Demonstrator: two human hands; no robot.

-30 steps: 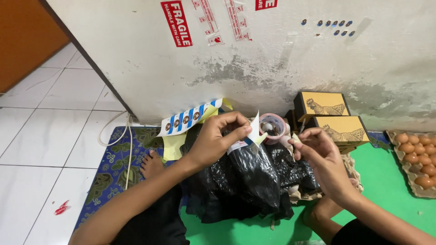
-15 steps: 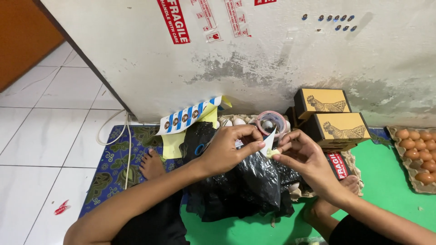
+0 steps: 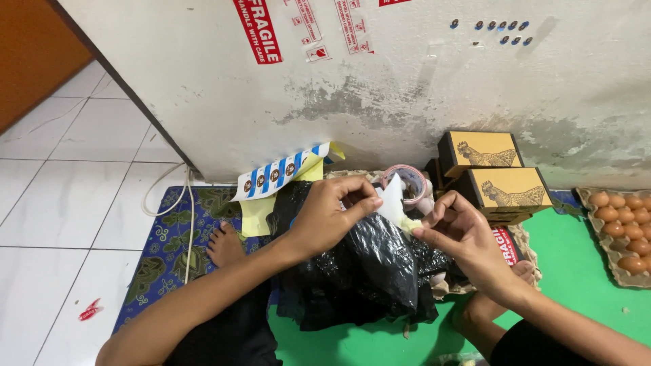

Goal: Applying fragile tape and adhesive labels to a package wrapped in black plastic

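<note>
Two hands pinch one white sticker (image 3: 393, 203) above a black bag (image 3: 359, 271): left hand (image 3: 332, 213) and right hand (image 3: 458, 227), fingertips closed on its edges.

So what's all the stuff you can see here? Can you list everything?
black plastic bag: one, black, on the lap, under both hands
white sticker piece: one, white, pinched between both hands
tape roll: one, pinkish, behind the bag
boxes: two, yellow with a hen drawing, by the wall
egg tray: one, brown eggs, far right
striped pack: one, blue and white, against the wall
green mat: one, on the floor
cable: one, white, left
foot: one, bare, on the patterned mat
left hand: on the sticker
right hand: on the sticker
</note>
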